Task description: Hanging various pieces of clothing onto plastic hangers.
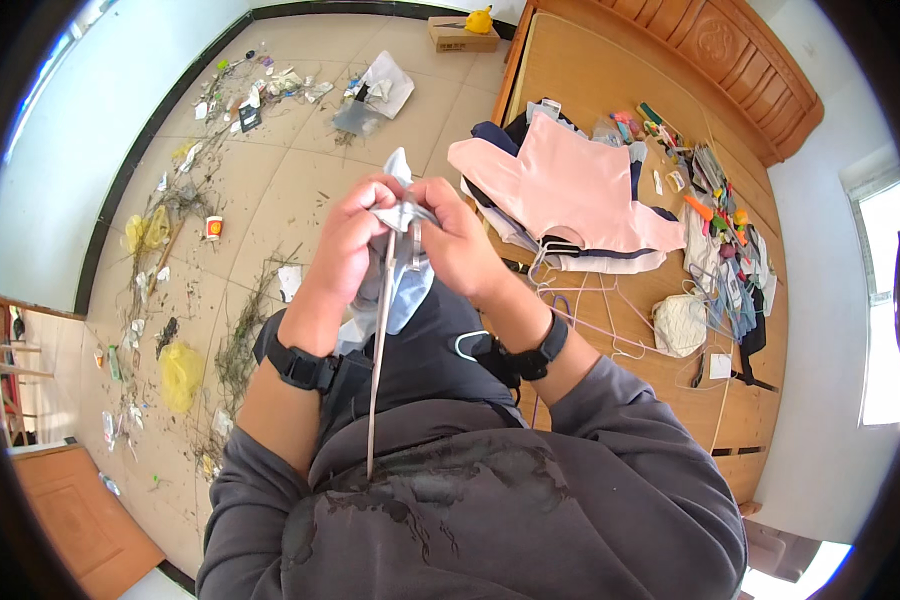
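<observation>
Both hands meet in front of my chest around a crumpled pale blue-grey cloth. My left hand pinches it from one side, and my right hand grips it from the other. Out of the bunched cloth a thin metal rod runs down to my dark sweatshirt. Beside the right fingers a short metal piece shows; what it belongs to is hidden by the hands. The lower folds of cloth hang over my lap. Dark wet-looking patches mark the sweatshirt front.
Right of me, a wooden bed base bears a pink long-sleeved top on stacked clothes, tangled hangers, a whitish pouch and small items. Litter, a paper cup and a yellow bag lie on the tiled floor.
</observation>
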